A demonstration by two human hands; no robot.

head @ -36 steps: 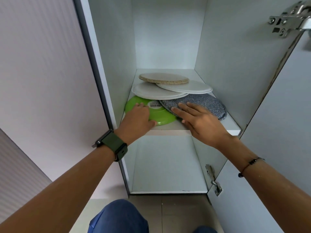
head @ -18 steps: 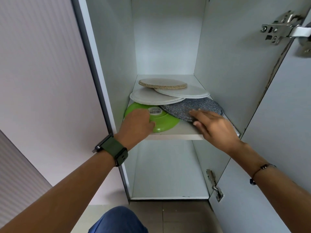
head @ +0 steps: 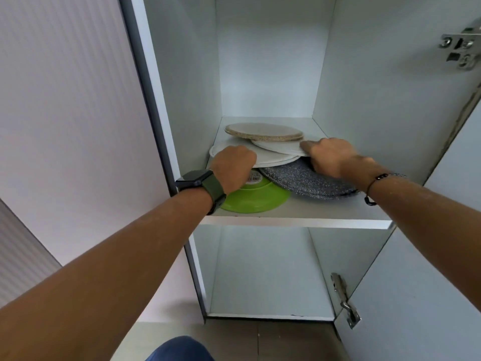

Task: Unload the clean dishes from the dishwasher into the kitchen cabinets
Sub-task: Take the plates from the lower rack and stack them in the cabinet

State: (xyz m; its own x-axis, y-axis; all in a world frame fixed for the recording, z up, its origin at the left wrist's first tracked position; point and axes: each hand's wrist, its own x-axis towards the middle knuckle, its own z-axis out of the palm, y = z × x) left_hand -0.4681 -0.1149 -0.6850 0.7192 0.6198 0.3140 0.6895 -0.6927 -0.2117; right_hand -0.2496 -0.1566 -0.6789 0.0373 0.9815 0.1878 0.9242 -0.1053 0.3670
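Several upturned plates lie overlapping on the cabinet shelf (head: 299, 213). A green plate (head: 256, 200) sits at the front left, a speckled grey plate (head: 304, 179) at the front right. Two white plates (head: 273, 158) rest on them, and a beige plate (head: 263, 131) lies at the back on top. My left hand (head: 233, 166) grips the left edge of the lower white plate above the green one. My right hand (head: 329, 156) grips the right edge of the upper white plate (head: 279, 147), fingers tucked under it over the grey plate.
The cabinet's left side panel (head: 145, 100) and right inner wall flank the shelf closely. The open door (head: 429, 295) hangs at the right with hinges (head: 460, 52) on it. A lower compartment (head: 263, 272) sits beneath the shelf. Tiled floor lies below.
Both hands moved deeper into the shelf, from the green and grey plates up to the white plates. Their fingers went from lying flat to curled around the white plates' edges.
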